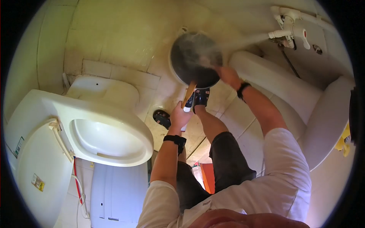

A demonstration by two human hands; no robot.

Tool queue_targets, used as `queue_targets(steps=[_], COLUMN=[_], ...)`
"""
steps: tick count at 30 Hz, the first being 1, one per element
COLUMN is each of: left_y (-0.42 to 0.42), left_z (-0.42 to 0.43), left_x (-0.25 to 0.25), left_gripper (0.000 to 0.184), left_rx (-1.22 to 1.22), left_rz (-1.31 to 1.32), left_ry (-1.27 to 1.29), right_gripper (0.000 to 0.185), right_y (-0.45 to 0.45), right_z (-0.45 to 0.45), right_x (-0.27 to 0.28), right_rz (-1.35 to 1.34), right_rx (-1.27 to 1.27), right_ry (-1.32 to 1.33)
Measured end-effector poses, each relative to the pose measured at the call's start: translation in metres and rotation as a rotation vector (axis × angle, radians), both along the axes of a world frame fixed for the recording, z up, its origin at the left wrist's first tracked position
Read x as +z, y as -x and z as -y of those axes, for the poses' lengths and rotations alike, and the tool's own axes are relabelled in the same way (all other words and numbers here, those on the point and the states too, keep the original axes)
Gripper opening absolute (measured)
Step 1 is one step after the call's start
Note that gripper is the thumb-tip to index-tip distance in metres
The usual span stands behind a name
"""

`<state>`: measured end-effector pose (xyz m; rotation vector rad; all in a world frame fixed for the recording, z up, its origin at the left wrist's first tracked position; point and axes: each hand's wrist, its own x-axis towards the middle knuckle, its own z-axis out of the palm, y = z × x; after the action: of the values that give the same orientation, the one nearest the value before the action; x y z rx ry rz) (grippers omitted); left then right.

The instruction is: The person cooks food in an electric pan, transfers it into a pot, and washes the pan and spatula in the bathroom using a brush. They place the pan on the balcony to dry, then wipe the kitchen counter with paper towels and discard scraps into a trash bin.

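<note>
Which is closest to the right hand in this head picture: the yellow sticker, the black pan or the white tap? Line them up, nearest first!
In the picture, starting from the right hand:
1. Black pan: right at the hand, on its left.
2. White tap: up to the right, spraying water.
3. Yellow sticker: far away, low on the left.

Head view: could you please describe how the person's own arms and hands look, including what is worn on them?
Both arms have short, plain white sleeves. The left hand is gloveless, with a black band at its wrist carrying a dark, blocky piece. The right hand, also seemingly gloveless, has a black wristband; its fingers are too blurred for detail.
</note>
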<state>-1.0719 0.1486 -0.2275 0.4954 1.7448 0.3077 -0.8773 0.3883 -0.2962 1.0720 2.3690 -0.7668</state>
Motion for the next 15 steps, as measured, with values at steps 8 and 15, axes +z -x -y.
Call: queue_targets(steps=[8,15], left_y=[0.0,0.0], left_z=[-0.003,-0.005], left_x=[0.002,0.008], left_gripper=[0.041,0.041], left_rx=[-0.095,-0.038], left_rz=[-0.016,-0.008], left_ry=[0.066,0.076], right_gripper=[0.043,0.032], right_y=[0.078,-0.025], right_z=[-0.043,-0.043], right_x=[0.017,-0.028], right_rz=[0.031,-0.111], right_rx=[0.363,0.174], right_ry=[-0.103,-0.229])
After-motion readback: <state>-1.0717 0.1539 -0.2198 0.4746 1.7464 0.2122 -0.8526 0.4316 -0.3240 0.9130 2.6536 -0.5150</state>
